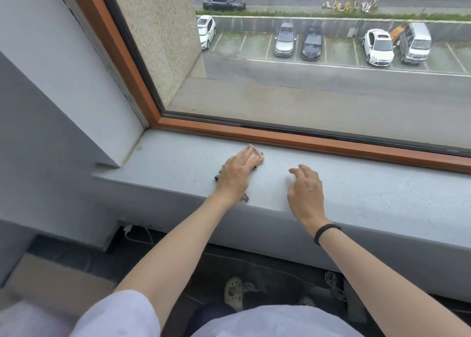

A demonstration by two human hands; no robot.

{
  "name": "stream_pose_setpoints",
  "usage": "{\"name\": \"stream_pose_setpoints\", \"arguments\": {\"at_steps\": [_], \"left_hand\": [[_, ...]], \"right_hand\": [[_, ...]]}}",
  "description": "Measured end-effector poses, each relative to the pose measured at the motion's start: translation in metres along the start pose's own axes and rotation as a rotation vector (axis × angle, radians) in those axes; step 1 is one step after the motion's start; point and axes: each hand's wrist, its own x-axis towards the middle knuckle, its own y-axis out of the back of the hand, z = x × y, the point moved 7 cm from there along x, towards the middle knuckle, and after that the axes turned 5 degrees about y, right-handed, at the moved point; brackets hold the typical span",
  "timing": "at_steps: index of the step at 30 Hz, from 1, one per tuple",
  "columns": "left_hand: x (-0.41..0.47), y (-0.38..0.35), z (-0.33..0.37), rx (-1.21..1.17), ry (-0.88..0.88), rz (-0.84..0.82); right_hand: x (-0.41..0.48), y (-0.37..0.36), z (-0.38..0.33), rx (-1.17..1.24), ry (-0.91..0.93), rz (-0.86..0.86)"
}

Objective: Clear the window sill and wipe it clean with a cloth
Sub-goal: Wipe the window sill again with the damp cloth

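The left hand (237, 176) presses a pinkish cloth (258, 157) flat on the grey window sill (382, 191), near its left end, with fingers stretched. The right hand (305, 191) is beside it, fingers loosely bent and holding nothing.

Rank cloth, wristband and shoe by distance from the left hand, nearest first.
1. Cloth, under the left hand on the sill.
2. Wristband, to the right, by the sill's front edge.
3. Shoe, far below the sill.
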Motion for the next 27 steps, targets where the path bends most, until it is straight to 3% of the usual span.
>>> {"name": "stream_pose_setpoints", "arguments": {"at_steps": [4,7,11,13,15,18,21,23,25,27], "left_hand": [[-0.01,0.05,-0.13,0.047,0.294,0.118],[-0.007,0.056,-0.137,-0.01,0.41,0.196],[-0.009,0.01,-0.031,-0.044,-0.048,0.006],[-0.013,0.012,-0.02,-0.035,-0.175,-0.02],[-0.009,0.035,-0.067,0.008,-0.08,0.031],[-0.011,0.076,-0.164,0.058,0.227,0.113],[-0.008,0.084,-0.169,-0.032,0.397,0.196],[-0.01,0.066,-0.114,-0.075,0.266,0.144],[-0.021,0.044,-0.065,-0.101,-0.002,0.003],[-0.026,0.049,-0.071,-0.099,-0.076,-0.036]], "right_hand": [[0.007,-0.018,-0.033,0.012,0.043,-0.039],[0.009,-0.03,-0.047,0.011,0.021,-0.037],[0.011,-0.044,-0.07,-0.027,0.024,-0.019],[0.012,-0.046,-0.076,-0.067,0.028,-0.018],[0.016,-0.048,-0.081,-0.091,0.038,-0.03],[0.019,-0.05,-0.086,-0.099,0.042,-0.059],[0.012,-0.06,-0.086,-0.128,0.049,-0.088],[0.009,-0.065,-0.087,-0.16,0.041,-0.089],[0.016,-0.064,-0.095,-0.165,0.024,-0.071],[0.026,-0.064,-0.109,-0.156,0.045,-0.072]]}}
